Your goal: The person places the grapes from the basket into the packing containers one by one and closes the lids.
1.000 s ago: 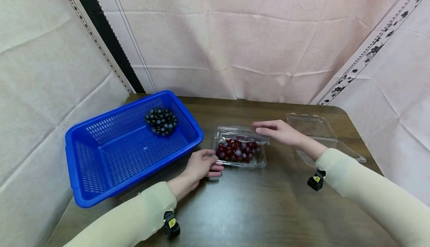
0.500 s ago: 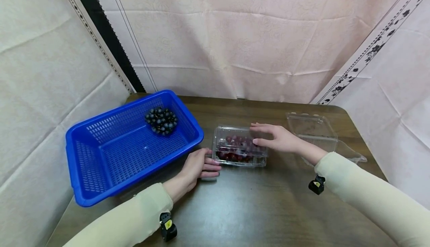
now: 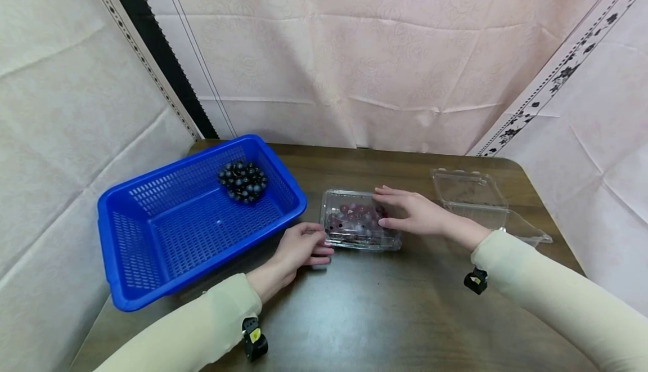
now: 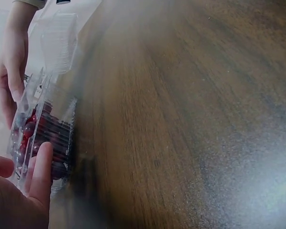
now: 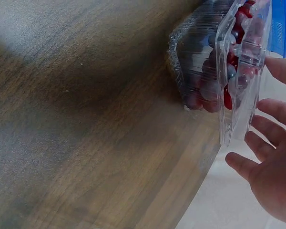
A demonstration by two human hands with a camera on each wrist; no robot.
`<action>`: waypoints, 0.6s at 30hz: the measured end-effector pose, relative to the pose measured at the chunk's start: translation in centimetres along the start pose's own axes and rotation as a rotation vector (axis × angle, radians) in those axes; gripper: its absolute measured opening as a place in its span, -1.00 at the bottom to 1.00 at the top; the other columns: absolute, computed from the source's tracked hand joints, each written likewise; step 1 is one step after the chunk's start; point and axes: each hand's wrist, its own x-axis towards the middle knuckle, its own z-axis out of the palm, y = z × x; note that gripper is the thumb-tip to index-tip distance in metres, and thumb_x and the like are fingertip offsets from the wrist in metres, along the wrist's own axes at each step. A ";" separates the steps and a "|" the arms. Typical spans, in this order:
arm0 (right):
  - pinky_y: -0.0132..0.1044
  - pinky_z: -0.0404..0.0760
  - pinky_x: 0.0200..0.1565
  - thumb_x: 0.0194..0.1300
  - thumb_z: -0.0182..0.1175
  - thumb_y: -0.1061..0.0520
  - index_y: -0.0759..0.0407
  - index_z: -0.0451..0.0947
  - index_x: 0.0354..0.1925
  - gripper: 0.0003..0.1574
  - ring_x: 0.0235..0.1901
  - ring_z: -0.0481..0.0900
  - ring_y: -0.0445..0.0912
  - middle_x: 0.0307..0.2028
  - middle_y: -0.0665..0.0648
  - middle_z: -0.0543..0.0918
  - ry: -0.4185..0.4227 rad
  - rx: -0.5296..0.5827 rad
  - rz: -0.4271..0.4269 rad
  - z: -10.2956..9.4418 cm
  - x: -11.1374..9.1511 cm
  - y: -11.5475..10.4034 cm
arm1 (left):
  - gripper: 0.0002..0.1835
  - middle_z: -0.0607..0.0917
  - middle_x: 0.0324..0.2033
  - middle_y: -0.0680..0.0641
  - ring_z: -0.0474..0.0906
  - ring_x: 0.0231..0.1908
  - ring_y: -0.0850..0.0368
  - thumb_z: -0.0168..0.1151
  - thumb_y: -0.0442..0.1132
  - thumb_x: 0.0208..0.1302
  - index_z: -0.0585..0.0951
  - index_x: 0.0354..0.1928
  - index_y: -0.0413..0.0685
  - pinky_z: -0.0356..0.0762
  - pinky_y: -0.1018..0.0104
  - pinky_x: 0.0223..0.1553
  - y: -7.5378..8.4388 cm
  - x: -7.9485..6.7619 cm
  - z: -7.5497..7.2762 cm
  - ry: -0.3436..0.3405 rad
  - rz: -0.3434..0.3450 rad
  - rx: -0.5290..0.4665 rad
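Observation:
A clear plastic clamshell box [image 3: 360, 237] with red grapes [image 5: 233, 52] inside stands on the table in the head view, its lid lying down over the fruit. My left hand [image 3: 298, 248] is at the box's front left corner. In the left wrist view its fingers [image 4: 42, 174] lie extended along the box's side, the thumb at the lid's level. Over the right part of the lid is my right hand [image 3: 412, 211], fingers spread and nearly straight. The right wrist view shows its fingertips [image 5: 236, 161] beside the lid's outer face.
A blue perforated basket [image 3: 202, 265] stands left of the box, with a bunch of dark grapes [image 3: 243, 182] at its far end. Behind the right forearm lies another clear clamshell box [image 3: 471, 189], its lid raised. White cloth [image 3: 354, 51] hangs behind the wooden table [image 3: 379, 316].
The clamshell's lid has come down over the red grapes. My right hand has moved slightly left and lower with it; my left hand has stayed near the front left corner.

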 end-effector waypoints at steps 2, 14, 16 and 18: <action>0.07 0.24 0.37 0.34 0.18 -0.16 0.10 0.29 0.39 -0.23 0.44 0.10 0.03 0.44 0.08 0.19 -0.003 0.000 0.001 0.1 0.0 0.0 | -0.60 0.69 -0.16 -0.26 0.72 -0.22 -0.07 0.12 -0.28 0.35 0.43 0.20 -0.18 0.72 0.11 -0.24 -0.1 0.2 0.0 0.004 -0.001 -0.001; 0.08 0.28 0.35 0.34 0.16 -0.21 0.06 0.17 0.45 -0.15 0.41 0.16 0.07 0.45 0.12 0.17 0.032 0.012 0.025 -0.1 -0.9 -0.1 | -0.61 0.71 -0.23 -0.31 0.73 -0.30 -0.10 0.12 -0.39 0.28 0.41 0.15 -0.22 0.73 0.12 -0.30 -0.4 0.9 0.5 0.010 0.025 -0.013; 0.10 0.29 0.34 0.34 0.14 -0.23 0.02 0.12 0.46 -0.13 0.40 0.18 0.08 0.44 0.13 0.19 0.045 0.038 0.059 -0.2 -1.4 -0.1 | -0.63 0.71 -0.23 -0.33 0.74 -0.33 -0.10 0.11 -0.41 0.28 0.41 0.13 -0.23 0.73 0.12 -0.32 -0.4 0.9 0.5 0.019 0.029 -0.008; 0.09 0.33 0.31 0.34 0.13 -0.25 -0.03 0.10 0.47 -0.12 0.38 0.23 0.07 0.43 0.12 0.21 0.050 0.096 0.115 -0.4 -2.1 0.0 | -0.65 0.70 -0.22 -0.35 0.74 -0.35 -0.10 0.10 -0.41 0.27 0.41 0.11 -0.22 0.73 0.11 -0.33 -0.4 0.9 0.6 0.025 0.031 -0.008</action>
